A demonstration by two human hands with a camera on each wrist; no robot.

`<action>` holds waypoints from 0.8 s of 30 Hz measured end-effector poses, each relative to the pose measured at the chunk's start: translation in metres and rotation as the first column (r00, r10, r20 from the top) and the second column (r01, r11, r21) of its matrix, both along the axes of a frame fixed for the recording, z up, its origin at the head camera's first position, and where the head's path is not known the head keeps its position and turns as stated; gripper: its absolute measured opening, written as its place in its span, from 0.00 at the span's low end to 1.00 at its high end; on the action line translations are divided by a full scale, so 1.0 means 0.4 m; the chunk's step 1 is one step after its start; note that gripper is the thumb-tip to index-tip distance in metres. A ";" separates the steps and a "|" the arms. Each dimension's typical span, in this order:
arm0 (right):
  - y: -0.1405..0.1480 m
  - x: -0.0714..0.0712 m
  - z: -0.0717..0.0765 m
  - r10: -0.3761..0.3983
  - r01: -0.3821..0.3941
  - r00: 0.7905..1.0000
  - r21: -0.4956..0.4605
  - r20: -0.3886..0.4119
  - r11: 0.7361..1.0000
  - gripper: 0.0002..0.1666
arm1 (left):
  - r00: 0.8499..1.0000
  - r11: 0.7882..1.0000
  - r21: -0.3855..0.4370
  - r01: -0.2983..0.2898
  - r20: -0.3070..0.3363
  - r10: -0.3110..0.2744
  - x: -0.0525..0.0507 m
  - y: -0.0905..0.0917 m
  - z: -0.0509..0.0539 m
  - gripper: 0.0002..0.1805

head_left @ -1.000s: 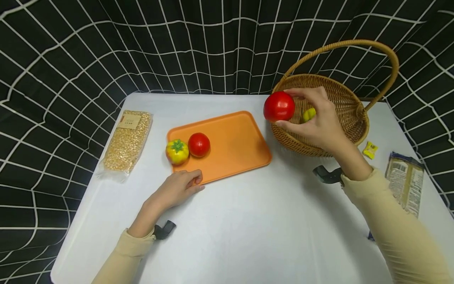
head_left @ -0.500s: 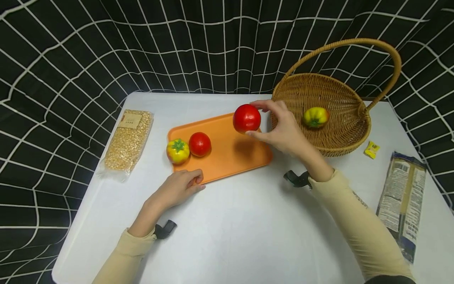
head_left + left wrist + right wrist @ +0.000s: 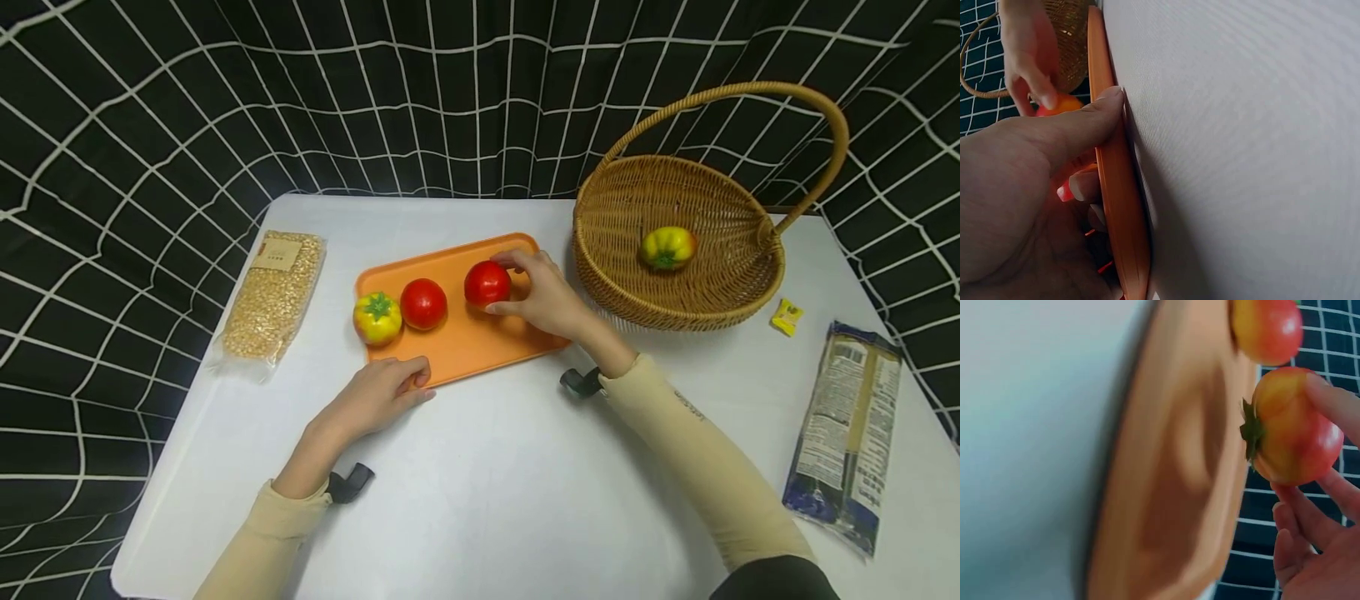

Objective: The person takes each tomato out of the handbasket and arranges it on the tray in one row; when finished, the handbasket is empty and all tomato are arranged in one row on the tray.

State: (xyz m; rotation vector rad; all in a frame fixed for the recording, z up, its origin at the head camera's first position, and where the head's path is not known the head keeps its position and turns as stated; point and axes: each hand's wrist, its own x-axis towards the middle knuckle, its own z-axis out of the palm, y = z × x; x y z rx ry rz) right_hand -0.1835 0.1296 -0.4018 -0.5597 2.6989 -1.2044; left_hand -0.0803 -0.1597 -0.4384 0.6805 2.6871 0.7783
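My right hand (image 3: 551, 300) grips a red tomato (image 3: 487, 285) between thumb and fingers over the orange tray (image 3: 480, 342). In the right wrist view the held tomato (image 3: 1297, 428) has its green leafy top facing the tray, apparently just above it. Another red tomato (image 3: 423, 304) sits in the tray to its left, beside a yellow-and-red persimmon-like fruit (image 3: 377, 318) with a green top. At the tray's near left edge, my left hand (image 3: 378, 396) pinches the rim, thumb outside and fingers inside, as the left wrist view shows.
A wicker basket (image 3: 615, 287) with a tall handle stands at the back right, holding a yellow-green fruit (image 3: 667, 248). Right of it lie a small yellow packet (image 3: 787, 317) and a long printed package (image 3: 847, 433). A bag of corn kernels (image 3: 270, 296) lies at the left.
My right hand has carried the tomato from the basket's front left to the left and down over the tray, beside the other tomato. The left hand has stayed on the tray's rim.
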 end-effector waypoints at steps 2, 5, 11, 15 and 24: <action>-0.009 -0.004 -0.012 0.005 -0.005 1.000 0.005 0.024 1.000 0.43 | 1.000 1.000 0.000 0.000 -0.001 0.000 0.000 -0.001 -0.001 0.13; -0.022 -0.009 -0.022 0.017 -0.016 0.999 -0.007 0.049 1.000 0.43 | 1.000 1.000 -0.005 -0.002 -0.002 0.002 0.000 -0.001 -0.002 0.12; -0.039 -0.016 -0.029 0.011 -0.010 0.998 -0.015 0.063 1.000 0.43 | 1.000 1.000 0.002 0.000 0.000 0.000 0.001 -0.002 0.000 0.12; -0.046 -0.019 -0.033 0.007 -0.006 0.999 -0.015 0.053 1.000 0.43 | 1.000 1.000 0.007 0.000 0.002 0.000 0.002 -0.003 0.002 0.12; -0.058 -0.019 -0.042 0.004 -0.003 0.999 -0.026 0.044 1.000 0.43 | 1.000 1.000 -0.001 -0.004 0.006 0.004 0.005 -0.001 0.005 0.12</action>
